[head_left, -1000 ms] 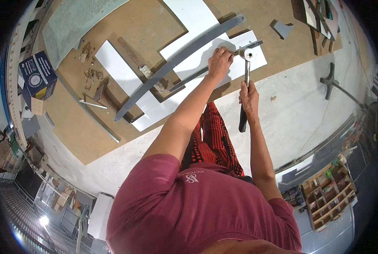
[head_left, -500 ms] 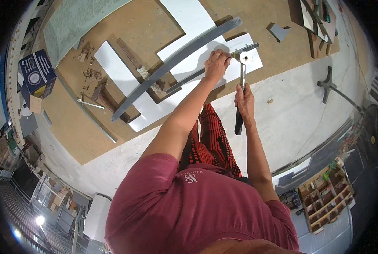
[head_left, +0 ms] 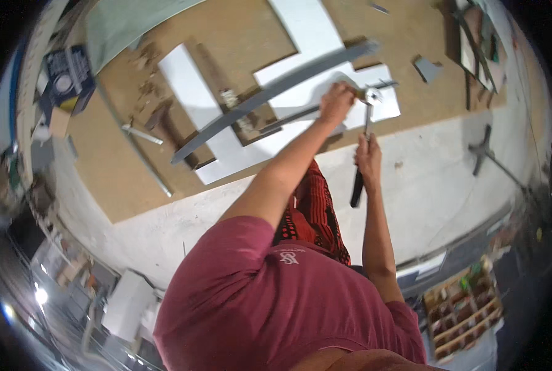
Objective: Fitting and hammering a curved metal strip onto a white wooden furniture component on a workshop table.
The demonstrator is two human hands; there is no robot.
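My right hand [head_left: 369, 156] is wrapped around the shaft of a hammer [head_left: 367, 120] with a black grip end. The hammer's round, pale-faced head lies over the right part of a narrow dark strip [head_left: 301, 115], close to my left fingertips. My left hand [head_left: 338, 103] is closed at that strip, fingers pinched together; whatever they hold is hidden by blur and the hand itself. Under the strip lies a white sheet cut into branching arms [head_left: 226, 150]. A longer, wider grey strip [head_left: 270, 94] crosses the sheet diagonally, just beyond the dark one.
A brown board [head_left: 121, 191] carries all this on a pale floor [head_left: 437, 154]. Left lie a wooden-handled tool [head_left: 211, 65], a small white rod [head_left: 141, 135], a thin curved strip [head_left: 134, 151] and a dark blue box [head_left: 69, 77]. Right are a grey offcut [head_left: 427, 69] and a stand's foot [head_left: 481, 150].
The whole view has shifted and tilted slightly, with some blur. Both hands and the hammer keep nearly the same place at the right part of the dark strip.
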